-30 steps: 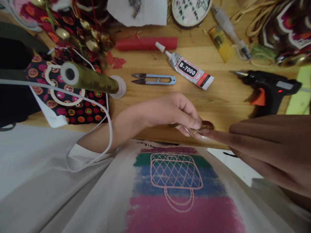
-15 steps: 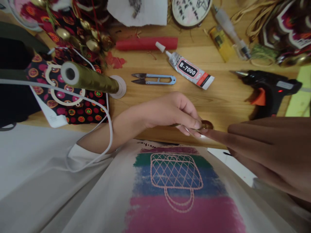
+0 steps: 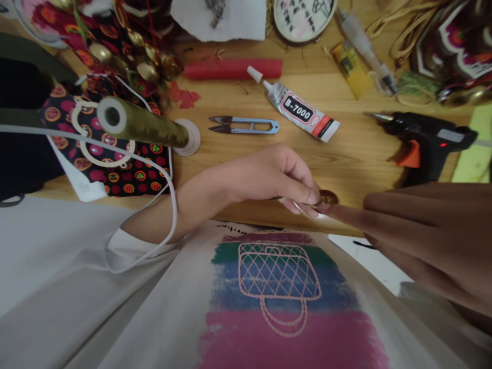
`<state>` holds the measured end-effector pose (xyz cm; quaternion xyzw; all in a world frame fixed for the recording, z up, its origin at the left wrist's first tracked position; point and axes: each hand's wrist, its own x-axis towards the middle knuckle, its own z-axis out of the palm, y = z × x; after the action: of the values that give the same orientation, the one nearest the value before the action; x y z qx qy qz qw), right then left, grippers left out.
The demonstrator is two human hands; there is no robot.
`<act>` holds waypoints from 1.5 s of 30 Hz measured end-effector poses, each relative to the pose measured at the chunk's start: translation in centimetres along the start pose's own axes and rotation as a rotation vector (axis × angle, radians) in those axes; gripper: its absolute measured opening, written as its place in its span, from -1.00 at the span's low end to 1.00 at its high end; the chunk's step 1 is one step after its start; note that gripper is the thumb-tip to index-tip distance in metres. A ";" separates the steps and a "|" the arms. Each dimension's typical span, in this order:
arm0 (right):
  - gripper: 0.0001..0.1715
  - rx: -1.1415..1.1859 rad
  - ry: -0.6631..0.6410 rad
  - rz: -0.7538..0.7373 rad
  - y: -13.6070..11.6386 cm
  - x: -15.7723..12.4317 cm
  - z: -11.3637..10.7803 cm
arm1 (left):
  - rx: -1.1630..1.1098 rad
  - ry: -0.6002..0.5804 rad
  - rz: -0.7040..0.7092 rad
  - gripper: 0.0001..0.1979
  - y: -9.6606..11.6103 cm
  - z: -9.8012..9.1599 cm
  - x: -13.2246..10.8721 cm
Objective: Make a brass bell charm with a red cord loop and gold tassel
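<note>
My left hand (image 3: 284, 179) is closed, its thumb and fingers pinching a small round, shiny brass-coloured piece (image 3: 330, 197) above the table's near edge. A thin golden strip shows under the palm; whether it belongs to that piece I cannot tell. From the right, my right hand (image 3: 426, 230) reaches in with its index finger stretched out, the tip touching the round piece. Its other fingers are partly hidden and look slightly bent. Beyond the left hand lie blue thread snips (image 3: 265, 126) and a tube of B-7000 glue (image 3: 302, 110), uncapped.
A black hot glue gun (image 3: 426, 136) with a lit red light lies at right. On the left are an olive thread spool (image 3: 149, 123), patterned fabric (image 3: 115, 182) and a white cable (image 3: 175, 205) crossing my forearm. A red roll (image 3: 230, 68) and yellow lighter (image 3: 348, 64) lie farther back.
The right hand has shifted very slightly, its fingertip still at the round piece. Otherwise the hands and the tools on the table look the same.
</note>
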<state>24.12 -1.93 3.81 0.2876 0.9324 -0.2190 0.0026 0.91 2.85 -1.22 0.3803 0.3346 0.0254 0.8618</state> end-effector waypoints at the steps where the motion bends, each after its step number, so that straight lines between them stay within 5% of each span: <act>1: -0.64 -0.004 0.002 0.001 0.0 0.0 0.0 | 0.003 0.002 0.001 -0.94 0.0 0.0 0.0; 45: -0.55 0.109 -0.035 0.070 -0.5 0.5 -1.2 | -0.032 0.000 -0.019 -0.91 0.5 0.4 -0.3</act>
<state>23.60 -1.59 5.00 0.3156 0.9083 -0.2743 0.0110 1.00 2.86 -0.52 0.3632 0.3375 0.0226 0.8681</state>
